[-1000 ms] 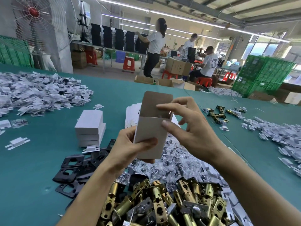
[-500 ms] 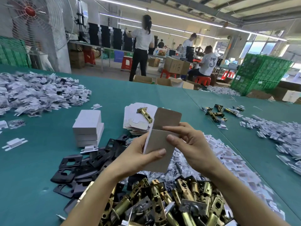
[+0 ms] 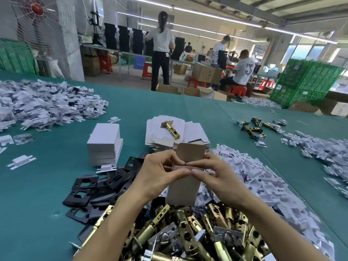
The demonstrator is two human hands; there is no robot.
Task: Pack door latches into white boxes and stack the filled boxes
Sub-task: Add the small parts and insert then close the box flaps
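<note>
Left hand and right hand pinch the open top of an upright white box, thumbs meeting at its near edge, rear flap raised. A pile of brass latches lies on the near side. Closed white boxes are stacked to the left on the green table, beside black plates. A single latch lies on flat box blanks.

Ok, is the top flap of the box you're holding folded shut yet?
No, the flap stands upright above the box, whose open top the left hand and right hand pinch.
</note>
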